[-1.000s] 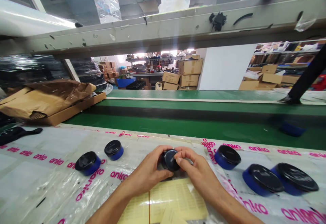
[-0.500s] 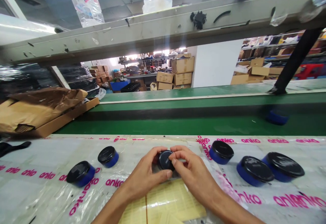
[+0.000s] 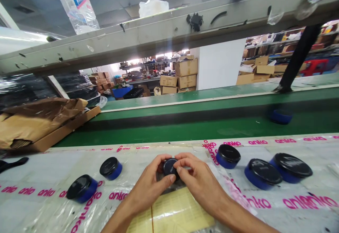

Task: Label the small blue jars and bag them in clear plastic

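A small round container with a black lid [image 3: 169, 166] sits between my hands at the middle of the bench. My left hand [image 3: 155, 180] curves round its left side, thumb along the near edge. From the right, my right hand [image 3: 194, 176] grips it with fingertips on the rim and lid. The container's lower part is hidden by my fingers. Just below my hands lies a pale yellow sheet [image 3: 169, 210] under clear plastic. Two blue containers with black lids stand to the left, the nearer one [image 3: 82, 188] and a farther one [image 3: 111, 168].
Three more black-lidded blue containers stand at right, one [image 3: 228, 156] nearest my right hand. Behind the bench runs a green conveyor belt [image 3: 159, 128], with a blurred blue container [image 3: 281, 116] on it. A cardboard tray [image 3: 71, 125] holds brown paper at left. A beam [image 3: 111, 40] crosses overhead.
The view has shifted and tilted slightly. Both hands stay around the small container with almost the same grip, and the other containers on the bench keep their places.
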### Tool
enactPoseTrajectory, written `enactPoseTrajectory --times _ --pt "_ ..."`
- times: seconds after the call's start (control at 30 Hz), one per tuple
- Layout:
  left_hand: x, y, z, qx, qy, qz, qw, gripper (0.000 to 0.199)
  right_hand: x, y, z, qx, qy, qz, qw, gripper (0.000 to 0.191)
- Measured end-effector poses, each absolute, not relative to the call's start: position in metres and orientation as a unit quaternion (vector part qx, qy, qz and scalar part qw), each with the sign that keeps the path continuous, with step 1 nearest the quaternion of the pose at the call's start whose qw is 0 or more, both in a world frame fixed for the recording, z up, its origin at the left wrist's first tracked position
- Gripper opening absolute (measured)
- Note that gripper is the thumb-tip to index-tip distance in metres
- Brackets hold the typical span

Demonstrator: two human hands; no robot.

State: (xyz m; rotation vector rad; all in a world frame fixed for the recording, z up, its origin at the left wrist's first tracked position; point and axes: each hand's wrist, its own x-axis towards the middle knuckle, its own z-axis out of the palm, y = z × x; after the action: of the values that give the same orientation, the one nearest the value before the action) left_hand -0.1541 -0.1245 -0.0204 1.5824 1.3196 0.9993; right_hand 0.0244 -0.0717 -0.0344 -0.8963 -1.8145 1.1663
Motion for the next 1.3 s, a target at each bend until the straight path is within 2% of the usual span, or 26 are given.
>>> enactPoseTrajectory --times 0.37,0.57,0.93,1.07,1.3 --pt "-0.153 -0.126 -0.018 0.633 0.526 0.4 0.403 0.046 0.022 -0.075 -0.036 -0.377 -0.72 0.433 0.389 0.007" --pt "-0.151 -0.126 -0.016 0.633 0.527 0.397 0.405 0.047 0.022 -0.076 -0.035 -0.384 -0.721 0.424 0.39 0.011" --pt "-0.15 -0.127 -0.016 0.629 0.53 0.399 0.405 0.049 0.021 -0.078 -0.031 -0.392 -0.687 0.465 0.398 0.011" --pt "-0.15 -0.127 -0.016 0.627 0.528 0.402 0.409 0.05 0.021 -0.075 -0.03 -0.408 -0.663 0.491 0.391 0.002" --pt "-0.154 -0.126 -0.019 0.616 0.531 0.401 0.421 0.052 0.023 -0.068 -0.026 -0.405 -0.654 0.502 0.396 0.014"
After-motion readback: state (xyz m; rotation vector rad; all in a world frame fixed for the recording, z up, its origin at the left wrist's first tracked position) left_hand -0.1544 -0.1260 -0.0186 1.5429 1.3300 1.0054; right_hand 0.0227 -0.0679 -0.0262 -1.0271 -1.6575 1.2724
